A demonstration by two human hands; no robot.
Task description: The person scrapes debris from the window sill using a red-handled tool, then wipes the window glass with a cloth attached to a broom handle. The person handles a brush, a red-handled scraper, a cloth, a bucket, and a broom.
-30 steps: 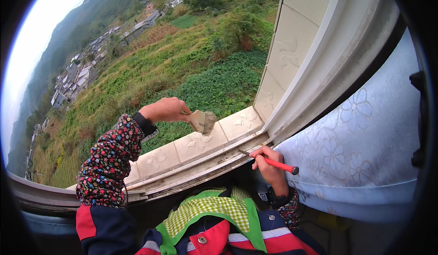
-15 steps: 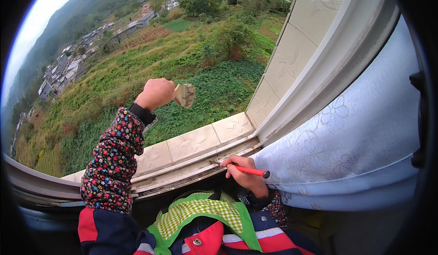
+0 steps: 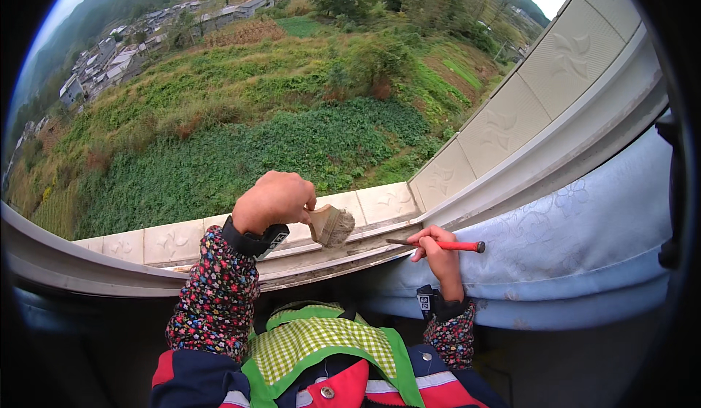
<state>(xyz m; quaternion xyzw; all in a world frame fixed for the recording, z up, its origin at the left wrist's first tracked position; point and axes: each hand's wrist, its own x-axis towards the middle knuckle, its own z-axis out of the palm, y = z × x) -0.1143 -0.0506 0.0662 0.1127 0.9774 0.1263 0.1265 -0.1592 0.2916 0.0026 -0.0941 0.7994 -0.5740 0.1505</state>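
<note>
My left hand (image 3: 274, 201) is closed round the handle of a flat brush (image 3: 330, 225). Its greyish bristles hang just over the dirty window track (image 3: 307, 260), and I cannot tell whether they touch it. In my right hand (image 3: 438, 253), pinched between thumb and fingers, is a screwdriver-like tool with a red handle (image 3: 461, 246). The tool's dark thin shaft points left above the track's right end, close to the frame corner. Both wrists wear black bands below floral sleeves.
A light blue patterned curtain (image 3: 562, 240) hangs on the right, against my right hand. Beyond the track lies a tiled outer sill (image 3: 171, 241), with a tiled side wall (image 3: 504, 127) rising to the right. Outside are green fields far below and houses. A white window frame (image 3: 87, 268) curves at left.
My left hand has come down and right, bringing the brush from out over the fields to the track. My right hand and the red-handled tool have shifted right, toward the corner.
</note>
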